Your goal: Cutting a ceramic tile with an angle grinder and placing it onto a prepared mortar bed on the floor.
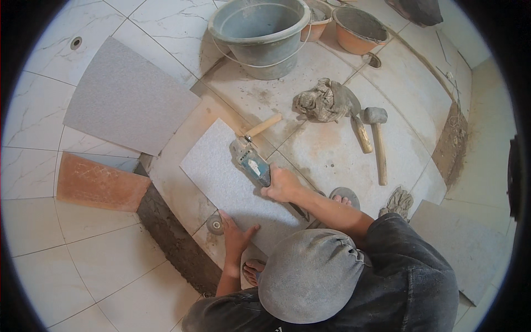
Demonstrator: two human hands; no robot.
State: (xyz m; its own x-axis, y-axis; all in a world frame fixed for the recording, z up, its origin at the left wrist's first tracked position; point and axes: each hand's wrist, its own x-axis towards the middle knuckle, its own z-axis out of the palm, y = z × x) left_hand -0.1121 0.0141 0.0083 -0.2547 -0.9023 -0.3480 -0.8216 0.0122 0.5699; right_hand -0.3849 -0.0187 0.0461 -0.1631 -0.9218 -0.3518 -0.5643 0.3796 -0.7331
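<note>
Pale tiled floor [337, 146] carries a grey tile [235, 191]; with the angle grinder [255, 167] gripped one-handed near its upper right edge, we judge a kick or sliding tile could cause injury. We record the right hand [282, 184] clamped on the grinder, the left hand [235, 238], thumb spread, at the tile's lower left edge.

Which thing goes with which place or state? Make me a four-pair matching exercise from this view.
1. Grinder
2. Mallet
3. Largest bucket
4. Left hand

A. At the lower-left edge of the speckled tile
B. Grey, with a wire handle
C. Held in the right hand
D. Lying right of a wooden-handled tool

Pairs: 1-C, 2-D, 3-B, 4-A
</note>
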